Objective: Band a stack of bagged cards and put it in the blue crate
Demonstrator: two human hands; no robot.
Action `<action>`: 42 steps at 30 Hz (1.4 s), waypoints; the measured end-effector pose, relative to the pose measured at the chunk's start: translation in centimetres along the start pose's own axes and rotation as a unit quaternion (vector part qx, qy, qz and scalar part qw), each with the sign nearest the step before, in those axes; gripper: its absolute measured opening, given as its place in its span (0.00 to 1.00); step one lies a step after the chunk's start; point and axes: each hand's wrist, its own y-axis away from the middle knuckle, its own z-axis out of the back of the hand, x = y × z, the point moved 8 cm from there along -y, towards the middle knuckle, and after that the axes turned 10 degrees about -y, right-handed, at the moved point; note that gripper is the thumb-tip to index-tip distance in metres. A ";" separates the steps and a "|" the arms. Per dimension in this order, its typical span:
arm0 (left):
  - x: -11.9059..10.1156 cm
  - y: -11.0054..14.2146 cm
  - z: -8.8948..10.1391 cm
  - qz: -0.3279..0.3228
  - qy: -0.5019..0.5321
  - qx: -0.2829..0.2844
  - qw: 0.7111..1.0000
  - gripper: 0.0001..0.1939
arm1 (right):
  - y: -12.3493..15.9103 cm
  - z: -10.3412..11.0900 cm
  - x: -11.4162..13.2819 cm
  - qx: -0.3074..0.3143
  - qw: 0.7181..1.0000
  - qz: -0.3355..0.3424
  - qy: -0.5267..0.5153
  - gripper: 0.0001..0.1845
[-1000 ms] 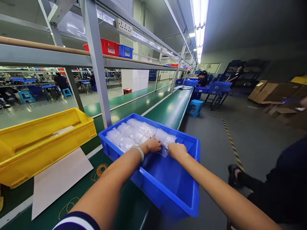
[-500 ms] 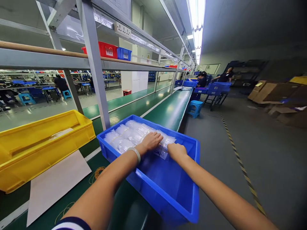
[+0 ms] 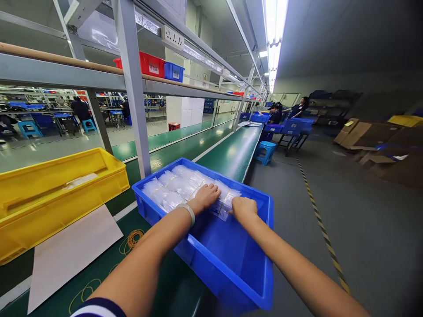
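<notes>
Several bundles of clear plastic bags (image 3: 175,182), tied with rubber bands, fill the far left part of a blue plastic bin (image 3: 228,275). My left hand (image 3: 206,196) lies over the nearest bundle, its fingers closed together and curled down onto it. At that bundle's right end, my right hand (image 3: 244,209) is closed in a fist-like grip on the edge of the bags. A blue-and-white printed patch shows low on the bundle between my hands. My left fingertips are partly hidden among the plastic.
Left of the bin are a yellow bin (image 3: 66,193), a white sheet (image 3: 76,253) and loose rubber bands (image 3: 135,238) on the green conveyor belt (image 3: 231,152). A metal post (image 3: 134,97) rises behind the bin. Co-workers, blue stools and cardboard boxes (image 3: 366,134) are farther off.
The view has shifted slightly. Both hands stay at the same bundle, with almost no movement relative to the blue bin.
</notes>
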 end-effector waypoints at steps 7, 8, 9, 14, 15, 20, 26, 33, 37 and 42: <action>0.1 0.0 0.2 0.002 0.003 0.000 1.000 0.08 | -0.5 0.2 -0.1 -0.014 0.999 0.018 -0.032 0.53; 0.2 0.1 0.3 0.001 0.004 0.000 1.000 0.09 | -0.9 0.0 0.1 -0.013 0.999 0.024 -0.043 0.49; 0.3 0.1 0.4 0.003 0.005 0.001 1.000 0.09 | -1.3 -0.1 0.1 -0.015 0.998 0.028 -0.054 0.44; 1.1 -0.2 -0.2 0.004 0.020 0.022 1.000 0.32 | -2.9 0.3 -1.1 -0.041 0.993 0.003 -0.110 0.22; 1.1 -0.5 -0.4 -0.006 0.025 0.031 0.999 0.38 | -3.1 0.5 -1.3 -0.046 0.992 -0.003 -0.116 0.20; 0.9 -3.0 -1.0 -0.042 0.038 0.055 0.997 0.47 | -3.9 1.0 -1.7 -0.065 0.991 -0.021 -0.116 0.16; 0.4 -4.6 -1.0 -0.038 0.035 0.058 0.997 0.41 | -3.8 1.6 -2.5 -0.097 0.988 -0.071 -0.097 0.15; -0.5 -4.2 -1.2 -0.057 0.022 0.053 0.997 0.39 | -5.5 1.3 -2.9 -0.060 0.985 -0.101 -0.127 0.14; -0.7 -4.1 -1.1 -0.059 0.007 0.059 0.996 0.38 | -6.9 0.9 -2.9 -0.038 0.977 -0.126 -0.168 0.13; -0.8 -3.9 -0.7 -0.051 0.011 0.067 0.996 0.33 | -7.9 0.4 -2.9 -0.073 0.956 -0.122 -0.258 0.13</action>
